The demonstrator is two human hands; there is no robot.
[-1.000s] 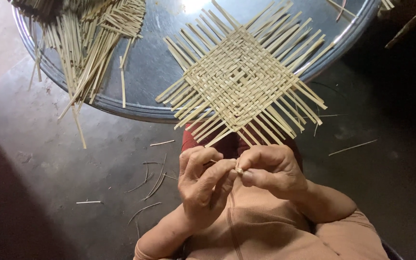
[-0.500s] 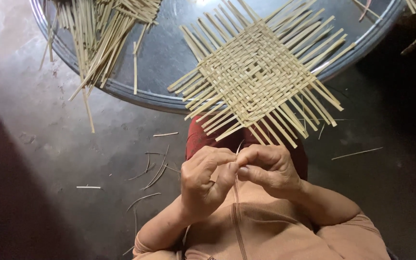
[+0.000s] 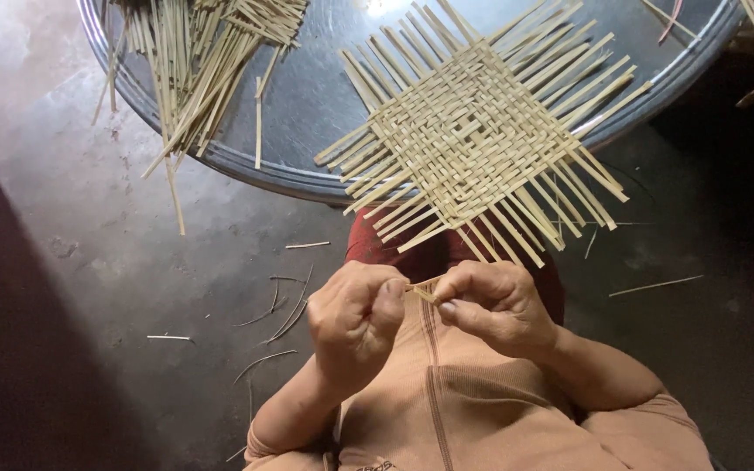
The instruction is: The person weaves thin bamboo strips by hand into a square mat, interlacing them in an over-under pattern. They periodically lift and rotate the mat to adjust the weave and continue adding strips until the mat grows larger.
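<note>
At far left, loose bamboo strips point(image 3: 198, 65) lie heaped on the round metal counter point(image 3: 307, 113), the pile cut off by the top edge. Below, the left hand point(image 3: 355, 323) and right hand point(image 3: 490, 305) meet over the lap, each grip pinched on one thin strip point(image 3: 423, 286) (mostly hidden by fingertips, so its length is unclear). To the right, the woven mat point(image 3: 477, 135) rests on the counter, overhanging the rim; what lies beyond is lost in shadow.

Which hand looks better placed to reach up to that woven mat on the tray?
Probably the right hand. It sits directly below the woven mat and its overhanging ends. The left hand is further off, and both pinch a thin strip.
</note>
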